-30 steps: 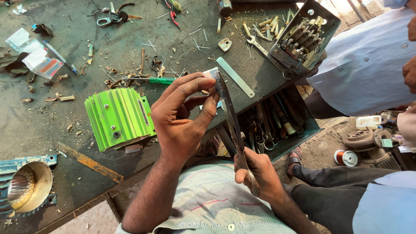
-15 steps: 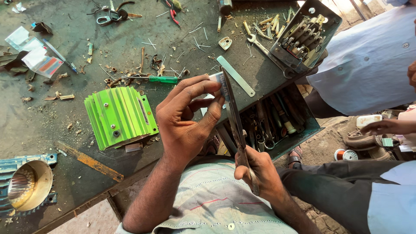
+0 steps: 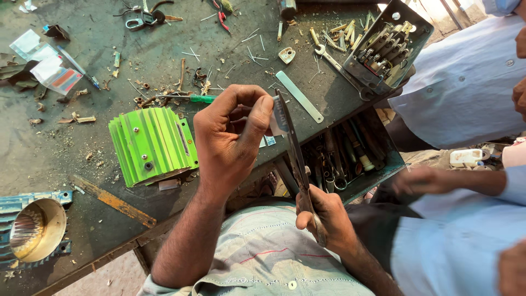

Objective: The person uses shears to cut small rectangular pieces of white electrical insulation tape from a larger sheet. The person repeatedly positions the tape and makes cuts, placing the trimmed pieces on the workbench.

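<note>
In the head view, an open metal toolbox (image 3: 386,49) sits at the upper right of the frame, packed with sockets and small bits. Below it, right of centre, an open drawer (image 3: 350,159) holds dark hand tools lying side by side. At lower left a blue motor housing (image 3: 35,230) shows its hollow, brassy bore.

The workbench (image 3: 164,49) edge runs diagonally from lower left up to the drawer; its top is strewn with wire scraps, leaving little bare surface around the green finned motor casing (image 3: 150,143) at centre left.

The left hand (image 3: 233,140), at centre frame, is curled, thumb and fingers pinching a small pale piece (image 3: 278,118) against a long dark flat file (image 3: 296,159). The right hand (image 3: 323,219), just below, is closed around the file's lower end. Another person's hand (image 3: 424,180) is at mid right.
</note>
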